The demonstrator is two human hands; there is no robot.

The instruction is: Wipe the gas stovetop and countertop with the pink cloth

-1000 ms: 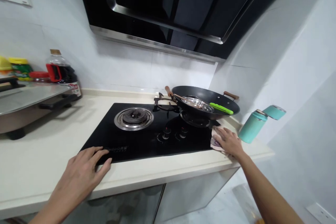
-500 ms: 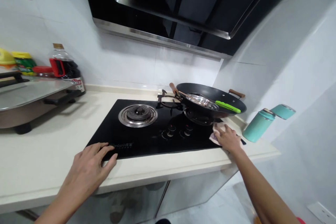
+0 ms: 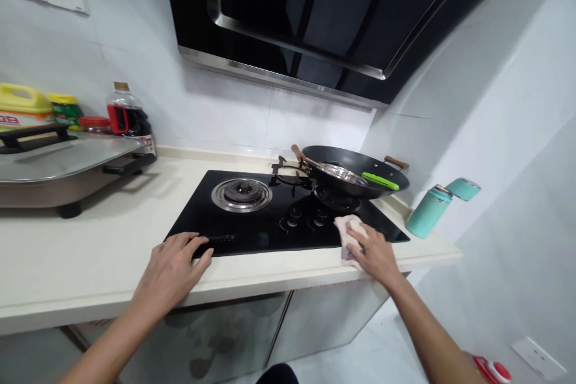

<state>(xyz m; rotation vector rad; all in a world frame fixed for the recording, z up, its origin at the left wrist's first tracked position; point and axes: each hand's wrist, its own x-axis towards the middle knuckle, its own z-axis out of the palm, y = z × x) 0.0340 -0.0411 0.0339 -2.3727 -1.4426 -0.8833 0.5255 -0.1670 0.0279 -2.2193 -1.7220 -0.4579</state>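
Observation:
Under my right hand (image 3: 372, 250) is a pale cloth (image 3: 348, 234), pressed on the right front part of the black gas stove (image 3: 265, 240) and hanging slightly over its front edge. My left hand (image 3: 177, 261) rests at the stove's front left corner, fingers apart and holding nothing. Two control knobs (image 3: 294, 216) sit just left of the cloth. Behind it a black wok (image 3: 378, 159) leans over the right burner, with a metal bowl-like piece (image 3: 344, 173) and a green-handled utensil (image 3: 380, 181) in it. The left burner (image 3: 243, 194) is uncovered, and a pot support (image 3: 291, 174) lies behind the knobs.
A lidded electric pan (image 3: 67, 177) stands on the counter at left, before a dark sauce bottle (image 3: 130, 117) and a yellow jug (image 3: 24, 102). A turquoise flask (image 3: 429, 211) stands near the right end. Overhead hangs the black range hood (image 3: 288, 18).
My right hand has slid the cloth leftward and toward the stove's front edge. My left hand stays at the front left corner. The view has shifted somewhat.

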